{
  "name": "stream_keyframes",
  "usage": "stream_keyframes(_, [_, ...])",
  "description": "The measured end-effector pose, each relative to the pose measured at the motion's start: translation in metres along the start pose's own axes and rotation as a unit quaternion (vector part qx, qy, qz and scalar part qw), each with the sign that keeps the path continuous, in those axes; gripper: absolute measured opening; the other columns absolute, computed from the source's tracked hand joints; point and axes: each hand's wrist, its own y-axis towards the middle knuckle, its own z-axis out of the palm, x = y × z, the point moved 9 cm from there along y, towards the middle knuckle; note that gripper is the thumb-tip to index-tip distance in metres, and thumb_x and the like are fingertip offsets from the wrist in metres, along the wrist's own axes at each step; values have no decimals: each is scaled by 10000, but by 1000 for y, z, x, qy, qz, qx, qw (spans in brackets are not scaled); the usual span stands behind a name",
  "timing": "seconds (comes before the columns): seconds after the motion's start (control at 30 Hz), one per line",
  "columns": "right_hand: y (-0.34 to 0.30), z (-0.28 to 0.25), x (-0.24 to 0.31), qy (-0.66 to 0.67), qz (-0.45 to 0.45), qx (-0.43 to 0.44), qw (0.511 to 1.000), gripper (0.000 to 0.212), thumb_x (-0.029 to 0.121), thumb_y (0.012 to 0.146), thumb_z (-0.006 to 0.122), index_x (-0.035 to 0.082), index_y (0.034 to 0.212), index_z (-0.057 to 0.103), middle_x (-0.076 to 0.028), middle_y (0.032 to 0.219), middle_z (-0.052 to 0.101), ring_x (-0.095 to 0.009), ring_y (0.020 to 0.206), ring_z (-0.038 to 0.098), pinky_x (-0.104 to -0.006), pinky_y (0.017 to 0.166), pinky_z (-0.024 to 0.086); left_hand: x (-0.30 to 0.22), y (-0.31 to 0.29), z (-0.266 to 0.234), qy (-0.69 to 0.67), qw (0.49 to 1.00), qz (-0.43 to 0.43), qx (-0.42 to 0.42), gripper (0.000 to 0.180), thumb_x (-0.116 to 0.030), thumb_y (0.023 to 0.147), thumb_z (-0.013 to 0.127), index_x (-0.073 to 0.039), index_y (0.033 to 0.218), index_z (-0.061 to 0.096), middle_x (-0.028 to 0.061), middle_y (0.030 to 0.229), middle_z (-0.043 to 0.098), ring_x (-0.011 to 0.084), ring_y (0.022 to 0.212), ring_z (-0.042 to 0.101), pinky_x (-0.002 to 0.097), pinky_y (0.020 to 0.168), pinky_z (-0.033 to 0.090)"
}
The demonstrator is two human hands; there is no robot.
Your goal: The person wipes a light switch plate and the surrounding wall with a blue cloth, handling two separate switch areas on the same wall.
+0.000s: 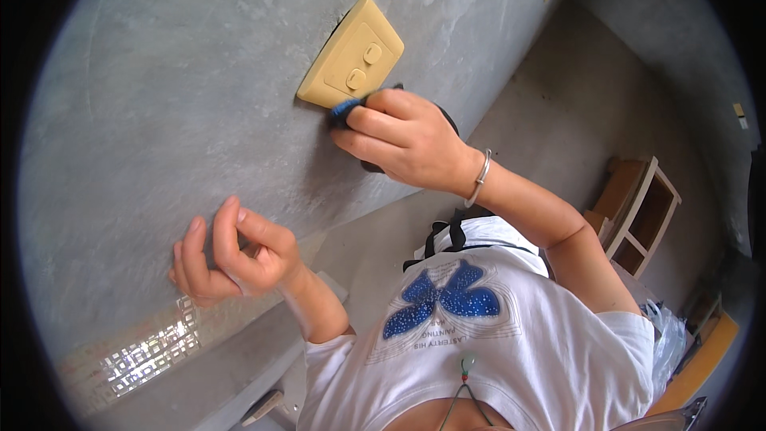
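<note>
A cream-yellow wall switch plate (pixel 335 64) with two rocker buttons is fixed to the grey wall. My right hand (pixel 411 140) is closed around a black object with a fuzzy blue edge (pixel 343 110), which is at the plate's lower edge. Most of that object is hidden behind my fingers, so its kind is unclear. Lower and to the left, my left hand (pixel 235 259) hovers near the wall with loosely curled fingers apart and nothing in them.
Mottled grey wall (pixel 175 96) fills the upper left. Shiny patterned tile (pixel 155 355) runs along the lower left. On the right stands a wooden shelf unit (pixel 645 211) on the floor, with a clear plastic bag (pixel 666 343) and a yellow-orange panel (pixel 698 367) nearer me.
</note>
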Motion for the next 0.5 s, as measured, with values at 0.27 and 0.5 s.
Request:
stream_keyframes(0.27, [37, -53, -5, 31, -7, -113, 993, 226, 101, 739, 647, 135, 961, 672, -37, 1120, 616, -212, 887, 613, -305, 727, 520, 2, -10, 0, 3, 1000, -16, 8, 163, -270, 949, 570, -205, 849, 681, 36, 1071, 549, 233, 1073, 453, 426, 881, 385])
stream_keyframes(0.5, [28, -65, -90, -14, 144, -189, 971, 237, -88, 760, 604, 56, 944, 647, -84, 1040, 623, -239, 953, 606, -327, 838, 477, 2, -13, 1, 0, 1000, -18, 8, 166, -272, 946, 569, -205, 842, 679, 48, 1108, 537, 234, 1077, 449, 408, 866, 400])
